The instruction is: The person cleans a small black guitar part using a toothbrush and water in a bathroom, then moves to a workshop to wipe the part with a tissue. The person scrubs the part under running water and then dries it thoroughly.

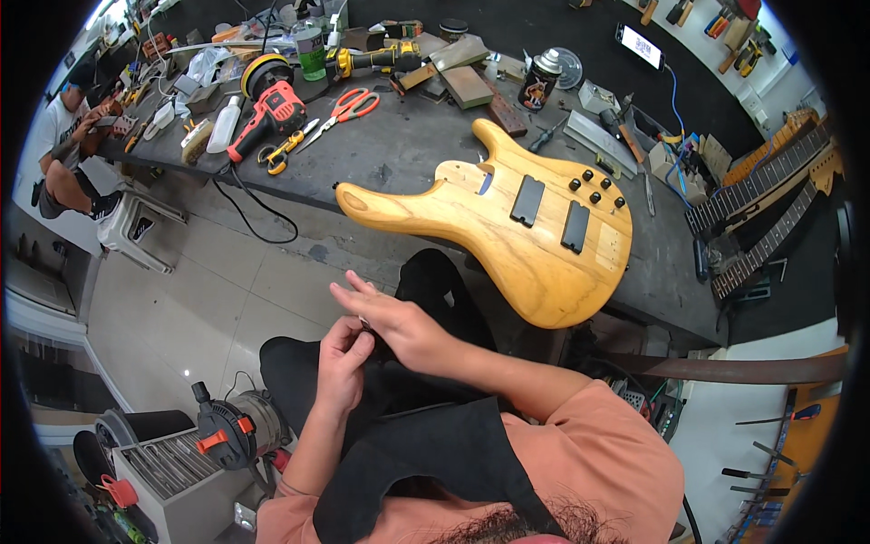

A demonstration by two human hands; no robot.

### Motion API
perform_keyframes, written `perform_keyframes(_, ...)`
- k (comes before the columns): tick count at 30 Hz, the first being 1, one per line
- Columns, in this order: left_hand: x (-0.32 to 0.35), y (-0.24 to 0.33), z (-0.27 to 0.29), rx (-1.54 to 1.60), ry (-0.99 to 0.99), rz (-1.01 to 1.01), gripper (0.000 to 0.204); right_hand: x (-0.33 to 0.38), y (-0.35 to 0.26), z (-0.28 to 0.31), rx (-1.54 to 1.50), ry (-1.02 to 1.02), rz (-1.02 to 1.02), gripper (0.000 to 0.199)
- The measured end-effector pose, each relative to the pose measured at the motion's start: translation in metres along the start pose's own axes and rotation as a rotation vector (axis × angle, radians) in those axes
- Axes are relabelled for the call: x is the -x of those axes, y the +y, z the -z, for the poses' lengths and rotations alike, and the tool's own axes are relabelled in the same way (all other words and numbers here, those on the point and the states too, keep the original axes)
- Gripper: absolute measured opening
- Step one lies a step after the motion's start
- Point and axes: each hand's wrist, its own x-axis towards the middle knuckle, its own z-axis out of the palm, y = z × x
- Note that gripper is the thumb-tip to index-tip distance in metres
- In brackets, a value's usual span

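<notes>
Over our lap, just short of the workbench (399, 154) edge, we bring both hands together; our left hand (343, 363) pinches a small metal part (364, 324) against a black cloth (426, 435), which probably shields the trousers; our right hand (399, 322) lies half-open over it, fingers extended. The part is tiny and shiny — too small to identify. A natural-wood bass guitar body (526, 227) lies flat on the bench, within reach.

Bright even daylight from upper left, soft shadows, sharp centre, fisheye bending and black vignette at edges

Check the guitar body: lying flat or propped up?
Flat. The guitar body lies face up on the workbench, pickups and knobs upward, its lower edge overhanging the bench edge.
</notes>
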Motion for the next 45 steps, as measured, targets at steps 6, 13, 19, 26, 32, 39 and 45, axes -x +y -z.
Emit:
perform_keyframes(6, 0.002, 0.033, -0.013, 0.101, -0.007, 0.053, 0.038, -0.009, -0.011, 0.011, -0.286, 0.13, 0.013, 0.059)
perform_keyframes(13, 0.006, 0.037, -0.012, 0.222, -0.07, 0.106, 0.036, -0.019, -0.004, 0.012, -0.628, 0.251, -0.193, 0.057)
perform_keyframes(19, -0.001, 0.036, -0.013, 0.226, 0.005, 0.097, 0.041, -0.013, -0.005, -0.006, -0.687, 0.282, -0.143, 0.054)
perform_keyframes(26, -0.022, 0.038, -0.01, 0.758, 0.042, 0.121, 0.049, -0.01, -0.002, -0.028, -0.747, 0.458, -0.131, 0.045)
perform_keyframes(32, -0.027, 0.042, -0.007, 0.609, 0.067, 0.081, 0.064, -0.007, 0.009, -0.005, -0.278, 0.35, -0.161, 0.045)
perform_keyframes(39, -0.021, 0.032, -0.05, 0.669, -0.082, -0.019, 0.07, -0.026, -0.001, -0.039, 0.568, -0.018, 0.12, 0.071)
perform_keyframes(45, -0.019, 0.035, -0.058, 0.563, 0.105, -0.03, 0.077, -0.024, 0.002, -0.031, 0.623, -0.06, 0.068, 0.072)
